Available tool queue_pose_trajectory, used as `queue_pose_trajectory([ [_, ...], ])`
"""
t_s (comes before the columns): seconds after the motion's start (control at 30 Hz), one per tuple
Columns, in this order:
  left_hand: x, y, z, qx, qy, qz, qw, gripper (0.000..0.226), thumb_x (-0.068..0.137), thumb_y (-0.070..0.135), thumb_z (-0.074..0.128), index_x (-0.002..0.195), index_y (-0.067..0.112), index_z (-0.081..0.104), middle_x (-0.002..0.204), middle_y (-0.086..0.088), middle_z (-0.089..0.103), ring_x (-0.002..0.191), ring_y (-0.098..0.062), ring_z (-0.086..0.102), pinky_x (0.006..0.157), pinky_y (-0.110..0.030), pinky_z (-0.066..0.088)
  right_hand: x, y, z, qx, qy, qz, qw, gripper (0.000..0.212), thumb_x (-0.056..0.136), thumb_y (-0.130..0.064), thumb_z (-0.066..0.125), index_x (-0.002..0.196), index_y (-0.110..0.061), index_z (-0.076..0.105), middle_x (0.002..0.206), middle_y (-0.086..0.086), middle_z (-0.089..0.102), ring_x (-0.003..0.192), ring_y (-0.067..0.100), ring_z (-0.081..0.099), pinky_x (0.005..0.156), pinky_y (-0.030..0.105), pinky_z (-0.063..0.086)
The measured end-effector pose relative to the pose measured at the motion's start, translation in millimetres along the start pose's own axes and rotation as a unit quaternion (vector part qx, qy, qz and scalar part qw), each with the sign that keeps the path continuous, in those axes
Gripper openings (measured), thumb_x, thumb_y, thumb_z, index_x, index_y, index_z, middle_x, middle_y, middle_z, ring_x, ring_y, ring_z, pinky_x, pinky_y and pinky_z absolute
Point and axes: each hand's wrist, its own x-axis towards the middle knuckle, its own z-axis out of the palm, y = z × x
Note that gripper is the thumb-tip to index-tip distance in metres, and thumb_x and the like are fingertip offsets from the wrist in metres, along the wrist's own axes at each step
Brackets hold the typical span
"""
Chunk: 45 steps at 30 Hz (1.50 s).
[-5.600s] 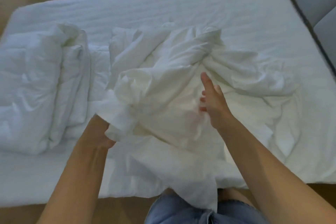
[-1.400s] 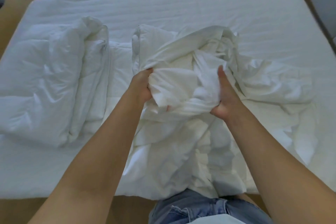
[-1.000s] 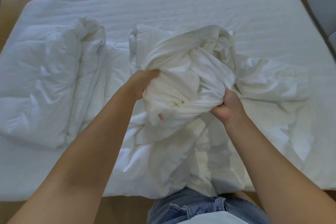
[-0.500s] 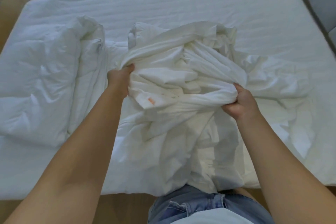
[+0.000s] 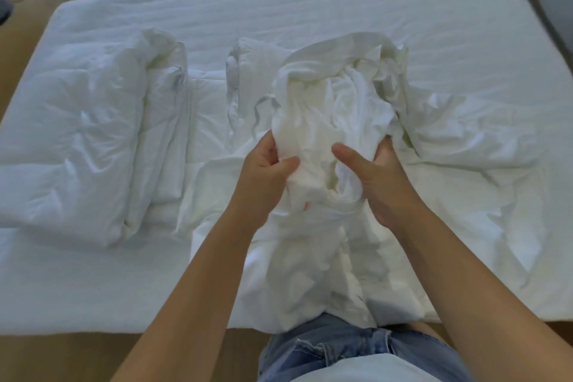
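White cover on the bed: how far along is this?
Done: the duvet lies folded on the mattress, left side. In hand: the left hand and right hand grip a bunched part of the white cover. Left: the cover is all crumpled, nothing spread flat, the duvet outside it.

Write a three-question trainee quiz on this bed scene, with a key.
1. True or false: the right hand lies flat on the bare mattress.
2. Where is the folded duvet? A) to the left of the sheet B) on the floor C) on the person's lap
3. How many hands grip the sheet?

Key: 1 false, it grips the sheet. 2 A. 3 two, since the left hand grips it as well.
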Motion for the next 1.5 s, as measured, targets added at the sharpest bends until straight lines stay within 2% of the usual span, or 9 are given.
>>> queue_pose_trajectory([
  [0.3,-10.9,4.3,16.2,0.256,0.084,0.136,0.953,0.023,0.097,0.005,0.041,0.098,0.004,0.064,0.083,-0.008,0.066,0.066,-0.011,0.063,0.055,-0.026,0.053,-8.3,0.1,11.1,-0.109,0.057,-0.063,0.99,0.048,0.083,-0.008,0.064,0.125,-0.026,0.048,0.113,-0.009,0.061,0.104,0.009,0.059,0.092,0.032,0.05],
  [0.5,-4.0,23.1,-13.5,-0.091,0.279,0.035,0.955,0.021,0.095,0.005,0.045,0.095,0.01,0.066,0.076,0.003,0.064,0.07,-0.015,0.062,0.058,-0.034,0.055,-6.9,5.3,-6.2,0.0,0.16,-0.03,0.987,0.044,0.084,-0.002,0.054,0.122,-0.023,0.052,0.102,-0.015,0.06,0.097,0.009,0.061,0.072,0.016,0.046],
  [0.67,-15.6,21.6,-4.0,0.047,0.147,0.027,0.988,0.023,0.095,0.009,0.048,0.104,0.022,0.064,0.091,0.003,0.064,0.066,-0.005,0.063,0.043,-0.023,0.05,-20.4,4.5,0.9,-0.139,0.027,-0.088,0.986,0.029,0.09,-0.023,0.061,0.116,-0.032,0.053,0.105,-0.026,0.058,0.101,-0.006,0.056,0.086,0.015,0.043],
  [0.8,-30.8,4.9,30.2,0.151,-0.006,0.069,0.986,0.039,0.093,0.004,0.05,0.116,0.033,0.059,0.116,0.005,0.066,0.108,-0.009,0.061,0.093,-0.023,0.047,-27.3,-1.2,19.5,-0.274,-0.034,-0.16,0.948,0.028,0.094,-0.021,0.053,0.075,-0.038,0.044,0.088,-0.013,0.046,0.079,-0.002,0.047,0.066,0.008,0.036],
  [0.93,-34.7,-1.5,31.1,0.148,0.036,0.032,0.988,0.036,0.094,0.01,0.049,0.124,0.028,0.058,0.087,0.015,0.064,0.078,0.004,0.06,0.08,-0.012,0.047,-36.0,5.0,20.9,-0.354,0.036,-0.196,0.914,0.012,0.093,-0.01,0.048,0.084,-0.014,0.054,0.101,-0.005,0.04,0.099,0.013,0.038,0.084,0.016,0.034],
  [1.07,-36.3,-3.3,32.0,0.194,-0.025,0.059,0.979,0.033,0.095,0.009,0.049,0.12,0.024,0.063,0.107,0.016,0.068,0.092,0.0,0.06,0.089,-0.018,0.045,-40.0,3.2,18.4,-0.099,0.103,-0.071,0.987,0.005,0.086,-0.019,0.052,0.086,-0.014,0.053,0.091,-0.007,0.05,0.082,0.003,0.056,0.067,0.013,0.045],
  [1.2,-33.6,-2.0,36.0,0.182,-0.104,0.085,0.974,0.032,0.091,0.007,0.047,0.1,0.026,0.071,0.08,0.018,0.069,0.074,0.001,0.06,0.067,-0.013,0.044,-31.8,-3.1,7.2,-0.049,0.091,0.026,0.994,0.022,0.09,-0.031,0.058,0.075,-0.014,0.061,0.063,-0.005,0.061,0.062,0.01,0.062,0.055,0.022,0.048],
  [1.4,-16.0,-0.3,35.4,0.172,0.011,0.13,0.976,0.011,0.076,0.04,0.062,0.085,0.034,0.065,0.059,0.017,0.054,0.057,0.001,0.049,0.061,-0.013,0.039,-25.9,-3.2,4.0,0.083,0.144,0.037,0.985,0.016,0.09,-0.021,0.059,0.092,-0.008,0.068,0.09,0.01,0.073,0.083,0.023,0.071,0.073,0.034,0.056],
  [1.5,7.5,-4.4,20.8,0.346,0.116,0.164,0.917,0.061,0.068,0.053,0.069,0.122,0.028,0.056,0.107,0.006,0.054,0.099,-0.005,0.05,0.088,-0.019,0.037,-21.9,-6.3,-7.3,0.2,0.145,0.076,0.966,0.008,0.086,-0.007,0.057,0.09,-0.004,0.063,0.083,0.009,0.07,0.079,0.022,0.069,0.073,0.032,0.056],
])
